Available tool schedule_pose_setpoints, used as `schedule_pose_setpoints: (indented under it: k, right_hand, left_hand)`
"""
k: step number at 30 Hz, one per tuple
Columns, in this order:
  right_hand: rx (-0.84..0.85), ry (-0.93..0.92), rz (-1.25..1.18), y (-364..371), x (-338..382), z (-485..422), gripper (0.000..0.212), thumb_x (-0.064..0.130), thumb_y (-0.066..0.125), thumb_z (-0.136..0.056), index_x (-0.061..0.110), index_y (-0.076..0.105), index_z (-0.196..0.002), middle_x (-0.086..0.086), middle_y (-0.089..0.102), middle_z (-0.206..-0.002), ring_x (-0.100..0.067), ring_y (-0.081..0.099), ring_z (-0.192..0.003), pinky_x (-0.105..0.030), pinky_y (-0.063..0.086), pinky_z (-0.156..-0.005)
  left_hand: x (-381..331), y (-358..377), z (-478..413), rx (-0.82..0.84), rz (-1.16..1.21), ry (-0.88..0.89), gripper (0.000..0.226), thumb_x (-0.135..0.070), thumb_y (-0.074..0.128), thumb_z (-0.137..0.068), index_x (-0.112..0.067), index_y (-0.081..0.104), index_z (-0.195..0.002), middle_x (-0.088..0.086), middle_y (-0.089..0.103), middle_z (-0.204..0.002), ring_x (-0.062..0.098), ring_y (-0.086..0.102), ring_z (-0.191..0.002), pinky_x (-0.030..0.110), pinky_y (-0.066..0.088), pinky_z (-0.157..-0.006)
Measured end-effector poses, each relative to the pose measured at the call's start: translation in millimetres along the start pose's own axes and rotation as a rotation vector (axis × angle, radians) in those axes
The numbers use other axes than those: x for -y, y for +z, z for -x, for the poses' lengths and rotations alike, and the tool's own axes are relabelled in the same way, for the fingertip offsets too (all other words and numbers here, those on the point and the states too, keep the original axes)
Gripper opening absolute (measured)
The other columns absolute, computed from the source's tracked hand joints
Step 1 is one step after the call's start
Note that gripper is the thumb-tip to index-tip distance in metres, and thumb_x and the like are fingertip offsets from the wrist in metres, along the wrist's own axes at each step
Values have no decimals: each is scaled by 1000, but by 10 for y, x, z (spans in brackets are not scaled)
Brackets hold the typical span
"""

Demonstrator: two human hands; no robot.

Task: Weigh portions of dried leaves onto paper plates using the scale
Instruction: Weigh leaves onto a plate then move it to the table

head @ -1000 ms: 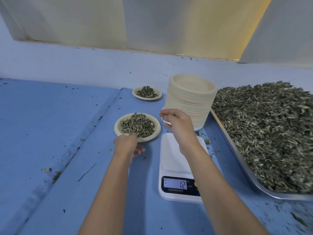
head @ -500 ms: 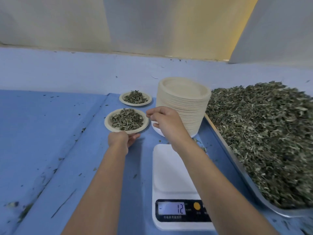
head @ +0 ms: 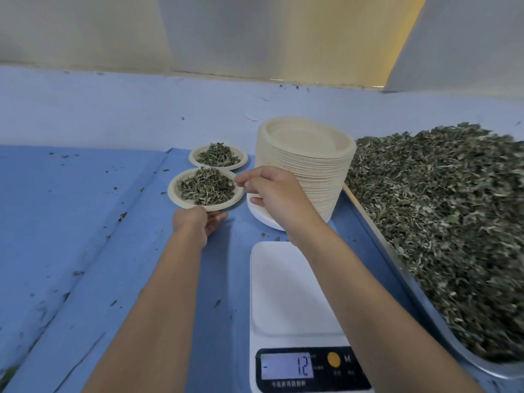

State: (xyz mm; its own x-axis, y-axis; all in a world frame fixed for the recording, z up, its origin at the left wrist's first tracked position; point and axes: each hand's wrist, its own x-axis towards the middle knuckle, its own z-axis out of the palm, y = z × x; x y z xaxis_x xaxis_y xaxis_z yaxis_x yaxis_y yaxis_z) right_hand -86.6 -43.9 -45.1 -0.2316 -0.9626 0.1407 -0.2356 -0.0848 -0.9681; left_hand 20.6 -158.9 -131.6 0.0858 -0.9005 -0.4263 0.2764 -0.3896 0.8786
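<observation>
Paper second plate (head: 177,198), leaf-filled, has moved back beside the first plate (head: 195,163). The left hand (head: 195,225) grips its near rim and the right hand (head: 272,194) pinches its side, so the scale (head: 289,290) is free for another.

The blue-covered table (head: 71,208) is carrying a white scale (head: 289,293) at 6 o'clock, a metal tray (head: 401,268) heaped with dried leaves (head: 439,222) at 3 o'clock, and a stack of paper plates (head: 306,165) at 12 o'clock. A filled far plate (head: 218,157) is sitting at 11 o'clock, with a filled near plate (head: 205,188) just before it. Leaf crumbs (head: 122,217) are lying toward 9 o'clock.
</observation>
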Motion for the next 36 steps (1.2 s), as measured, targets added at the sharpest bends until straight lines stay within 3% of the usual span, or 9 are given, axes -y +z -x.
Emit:
schedule_pose_setpoints:
  k: [7, 12, 15, 17, 19, 21, 24, 26, 36]
  right_hand:
    - [0, 9, 7, -25, 25, 79, 27, 4, 50, -88, 23, 67, -80, 11, 66, -90, -6, 59, -98, -30, 46, -99]
    - [-21, 28, 6, -89, 5, 109, 26, 5, 50, -88, 23, 68, -79, 10, 66, -89, -7, 59, -93, -33, 48, -97]
    - [-53, 14, -48, -103, -7, 128, 29, 2, 48, -87, 22, 66, -77, 2, 68, -88, -7, 57, -73, -29, 52, -76]
    - [-184, -103, -142, -116, 24, 148, 30, 0, 49, -86, 22, 65, -76, 6, 69, -78, 1, 51, -57, -17, 44, -58]
    - [-390, -327, 7, -198, 73, 130, 25, 4, 51, -86, 24, 65, -81, 12, 67, -78, 2, 51, -61, -16, 38, -62]
    - [-523, -511, 390, -347, 152, 60, 21, 9, 52, -88, 20, 67, -99, 7, 67, -95, -8, 55, -83, -21, 39, -71]
    - [-391, -426, 906, -614, 216, -96, 30, 19, 48, -97, 14, 62, -122, -4, 65, -117, -22, 50, -115, -31, 42, -89]
    - [-289, -371, 1105, -700, 210, -139, 31, 23, 42, -100, 13, 64, -120, -10, 66, -113, -27, 53, -111, -41, 47, -86]
    - [-134, -403, 1244, -728, 242, -75, 34, 21, 36, -103, 9, 61, -122, -14, 66, -107, -29, 51, -109, -44, 48, -83]
  left_hand:
    - [10, 2, 112, 26, 22, -18, 23, 7, 26, -97, -1, 46, -107, 17, 60, -74, 16, 59, -33, 16, 41, -30]
    - [10, 6, 122, 17, 115, -7, 22, 9, 31, -97, 1, 45, -111, 24, 60, -90, 26, 62, -57, 22, 52, -39]
    - [16, -4, 143, 2, 115, -5, 18, 8, 35, -96, 3, 48, -106, 21, 61, -84, 25, 62, -58, 21, 52, -40]
    - [12, -23, 178, -25, 78, -5, 16, 7, 37, -94, 2, 51, -88, 15, 59, -74, 17, 61, -42, 18, 47, -36]
    - [17, -28, 225, -58, 26, 5, 23, 5, 40, -92, -3, 47, -72, 11, 58, -62, 8, 52, -28, 15, 41, -32]
    - [26, -28, 298, -82, -22, 46, 26, 3, 42, -90, -6, 45, -66, 5, 55, -46, 5, 46, -25, 17, 37, -34]
    - [23, -3, 451, -67, -31, 73, 26, 0, 42, -89, -8, 45, -65, 5, 51, -55, 7, 44, -32, 20, 31, -42]
    - [-4, 41, 566, -32, -23, 79, 23, -1, 42, -89, -8, 46, -68, 5, 51, -60, 7, 45, -34, 20, 29, -43]
    - [-101, 235, 982, 85, -12, 81, 16, -3, 39, -91, -8, 51, -80, 4, 57, -66, 13, 47, -51, 22, 31, -51]
